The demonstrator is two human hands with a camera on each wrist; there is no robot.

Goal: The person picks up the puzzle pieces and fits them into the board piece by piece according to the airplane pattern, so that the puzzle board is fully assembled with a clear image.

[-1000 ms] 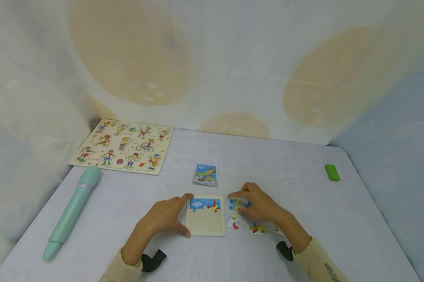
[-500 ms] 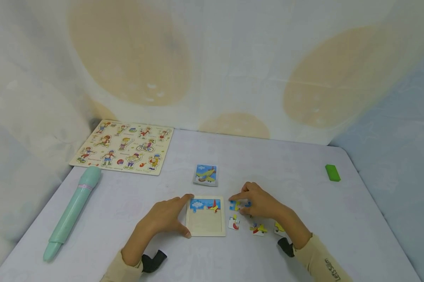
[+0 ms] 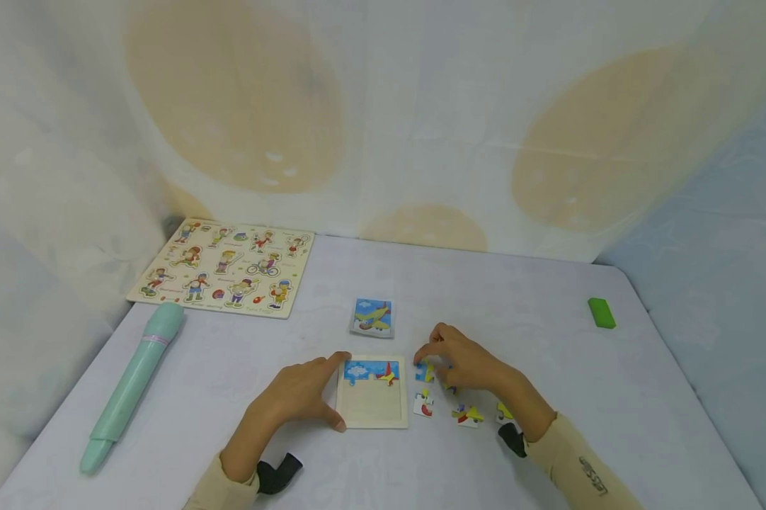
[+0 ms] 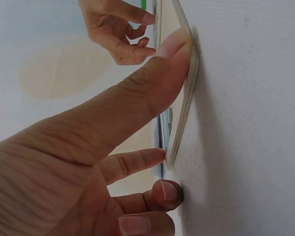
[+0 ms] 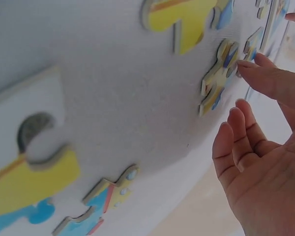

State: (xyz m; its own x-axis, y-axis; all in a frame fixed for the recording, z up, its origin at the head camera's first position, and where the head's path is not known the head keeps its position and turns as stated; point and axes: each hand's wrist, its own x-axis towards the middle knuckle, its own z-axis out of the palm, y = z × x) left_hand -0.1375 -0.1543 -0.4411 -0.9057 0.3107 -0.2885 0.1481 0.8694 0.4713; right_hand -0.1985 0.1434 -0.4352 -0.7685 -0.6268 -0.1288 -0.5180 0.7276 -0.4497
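My left hand holds the left side of a small wooden puzzle tray, index finger at the far corner and thumb at the near one. Joined blue sky pieces with a red tail fill the tray's top row. Right of the tray, my right hand is low over the loose pieces, index fingertip at a blue-and-yellow puzzle piece. Its thumb is beside another yellow piece in the right wrist view. Nearer me lie a red-and-white piece, a yellow-and-red piece and a yellow piece.
A picture card of a yellow plane lies behind the tray. At the back left is a large wooden puzzle board with sports figures. A mint-green tube-shaped object lies at the left, a green block far right.
My right hand has shifted slightly away from me and its wrist has turned a little, uncovering more of the pieces under it. My left hand and the tray stay put.
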